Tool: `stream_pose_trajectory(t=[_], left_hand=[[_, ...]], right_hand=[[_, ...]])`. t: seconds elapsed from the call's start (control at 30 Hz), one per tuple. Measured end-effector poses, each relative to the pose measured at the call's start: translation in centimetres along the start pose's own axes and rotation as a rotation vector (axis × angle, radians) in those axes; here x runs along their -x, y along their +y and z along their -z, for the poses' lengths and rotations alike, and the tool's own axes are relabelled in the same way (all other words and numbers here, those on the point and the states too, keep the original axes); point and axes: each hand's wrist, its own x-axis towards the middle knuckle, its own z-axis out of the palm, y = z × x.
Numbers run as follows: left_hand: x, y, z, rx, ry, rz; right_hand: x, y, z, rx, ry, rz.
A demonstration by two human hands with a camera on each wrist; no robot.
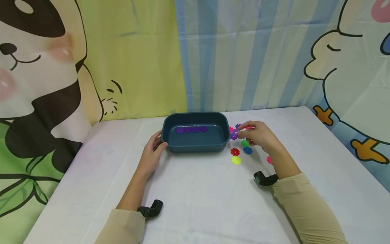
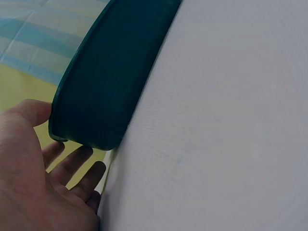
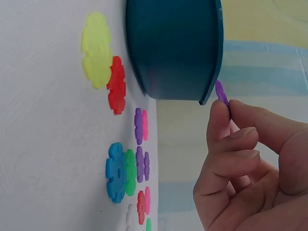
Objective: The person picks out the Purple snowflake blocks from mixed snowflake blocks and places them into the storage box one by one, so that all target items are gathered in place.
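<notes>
A dark blue plastic tub (image 1: 198, 149) stands on the table, with several purple snowflake discs (image 1: 196, 129) lying in a row inside. At its left end my left hand (image 1: 151, 153) holds the tub, thumb at the rim and fingers curved against the outer wall. To the right of the tub, my right hand (image 1: 259, 135) pinches one purple snowflake disc (image 3: 221, 91) between thumb and index finger, raised beside the tub's rim. Under and around this hand lie loose discs: a red one (image 1: 235, 151), a yellow one (image 1: 236, 160), a blue one (image 1: 247, 150), a green one (image 1: 245, 143) and others.
A white cloth (image 1: 195, 189) covers the table. Behind it hang printed curtains (image 1: 146, 67) with cartoon animals. A pink disc (image 1: 269, 160) lies near the right wrist. Black wrist cameras (image 1: 150, 209) sit on both forearms, below beige sleeves (image 1: 307, 206).
</notes>
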Motion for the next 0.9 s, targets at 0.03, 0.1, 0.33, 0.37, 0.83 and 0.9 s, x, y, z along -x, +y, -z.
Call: stream_pose_trajectory(t=[0.03,0.1,0.33,0.37,0.83,0.9], left_hand=[[0.0,0.0,0.0,-0.001,0.000,0.002],[0.1,0.0,0.1,0.000,-0.001,0.004],[0.1,0.1,0.2,0.006,-0.001,0.000],[0.1,0.2,0.2,0.007,-0.001,-0.001],[-0.1,-0.1,0.1,0.020,-0.005,-0.006],[-0.1,-0.1,0.1,0.022,-0.004,-0.005]], right_hand=[[0.0,-0.1,0.0,-0.014,0.001,-0.003],[0.1,-0.2,0.1,-0.036,0.004,-0.007],[0.4,-0.7,0.0,-0.084,0.008,0.037],[0.4,-0.8,0.0,-0.093,0.006,0.049],[0.3,-2.3,-1.2,-0.206,0.016,0.144],[0.1,-2.5,-1.5,-0.223,0.016,0.143]])
